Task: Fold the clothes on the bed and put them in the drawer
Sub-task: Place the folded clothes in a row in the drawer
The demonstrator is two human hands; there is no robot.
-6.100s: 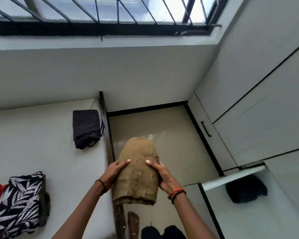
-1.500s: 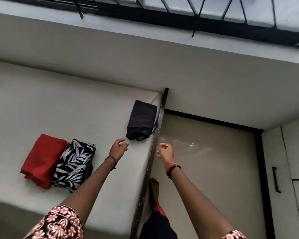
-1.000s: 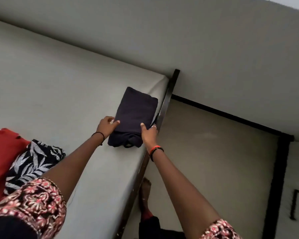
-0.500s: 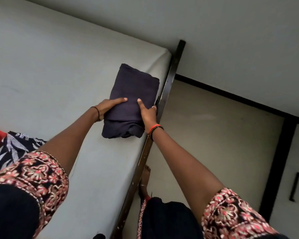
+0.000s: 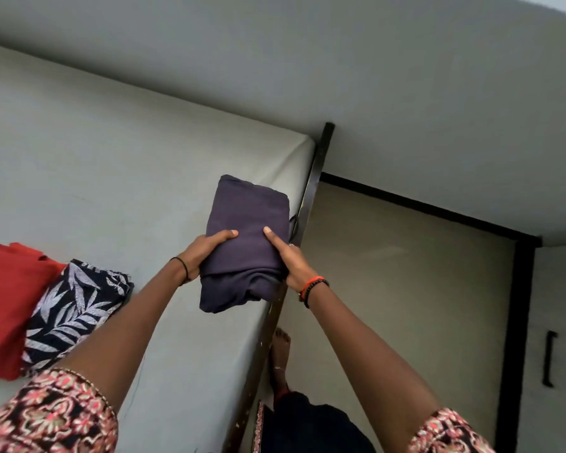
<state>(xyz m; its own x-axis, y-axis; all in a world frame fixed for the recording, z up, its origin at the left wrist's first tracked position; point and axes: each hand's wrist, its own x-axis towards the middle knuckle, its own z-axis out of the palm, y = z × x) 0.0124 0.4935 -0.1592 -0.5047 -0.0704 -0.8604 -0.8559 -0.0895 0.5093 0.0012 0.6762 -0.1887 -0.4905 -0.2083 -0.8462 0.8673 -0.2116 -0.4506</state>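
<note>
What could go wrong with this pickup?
1. Left hand and right hand grip the garment only at its near end; the far end may droop and unfold.
2. Its bottom layers bulge loose and could slip out.
3. A thin loop at its right edge lies by the bed frame and might snag.

Head view. I see the left hand (image 5: pixel 206 253) and the right hand (image 5: pixel 286 256) gripping a folded dark purple garment (image 5: pixel 247 223) from either side, thumbs laid on top, the other fingers hidden beneath. The garment is at the right edge of the bed (image 5: pixel 111 165), just beside the dark bed frame (image 5: pixel 311 191). Its near end appears raised, though I cannot tell whether it clears the mattress. At far left, a red cloth (image 5: pixel 4 302) touches a leaf-print cloth (image 5: pixel 72 308). Right of the frame I see the floor (image 5: pixel 389 273), a bare foot (image 5: pixel 280 354) and a cabinet handle (image 5: pixel 549 359).
</note>
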